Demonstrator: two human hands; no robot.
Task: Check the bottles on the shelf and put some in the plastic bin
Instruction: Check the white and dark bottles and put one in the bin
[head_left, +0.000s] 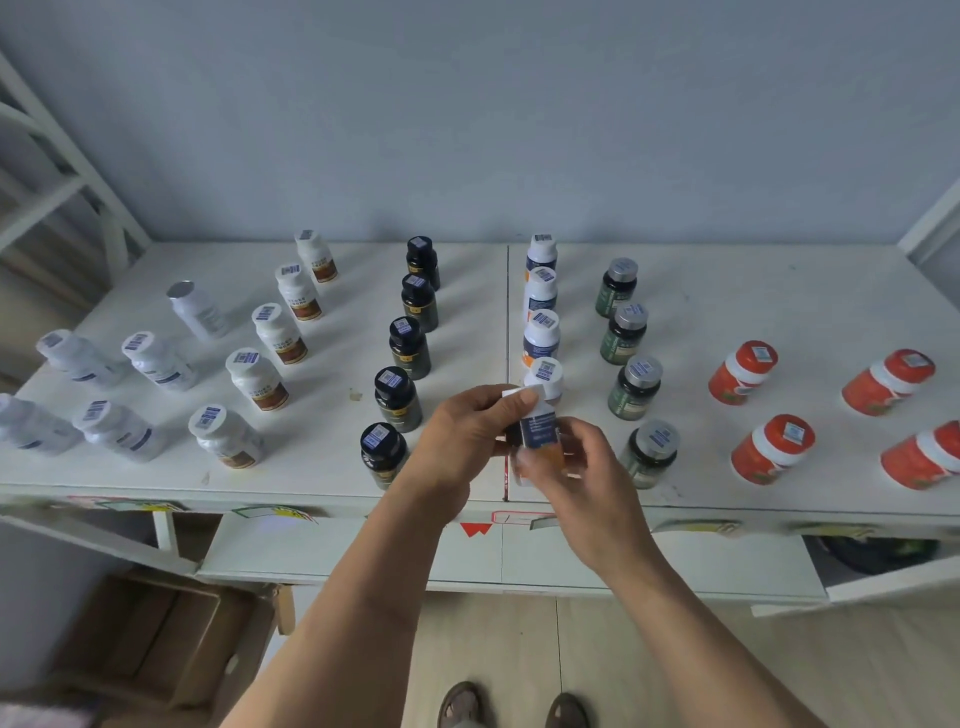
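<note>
- Held bottle (537, 434): a white bottle with a blue-and-orange label, lifted just above the front edge of the shelf (727, 291), near the seam between its two boards.
- Hands: the left hand (462, 436) grips the upper part of the bottle; the right hand (576, 462) grips its lower end, fingers curled round it. The bottle is tilted — apparently under inspection.
- Progress, as judged: checking is under way on one bottle. No plastic bin is in view, so how many bottles have gone in cannot be told.
- Remaining on the shelf: the rest of the same white row (540, 338) directly behind, dark bottles (410, 345) to the left, green bottles (631, 340) to the right, red bottles (774, 449) toward the right edge, white bottles (280, 332) toward the left edge.
- Writing: cap stickers resemble barcodes or codes — no text or brand is legible.
</note>
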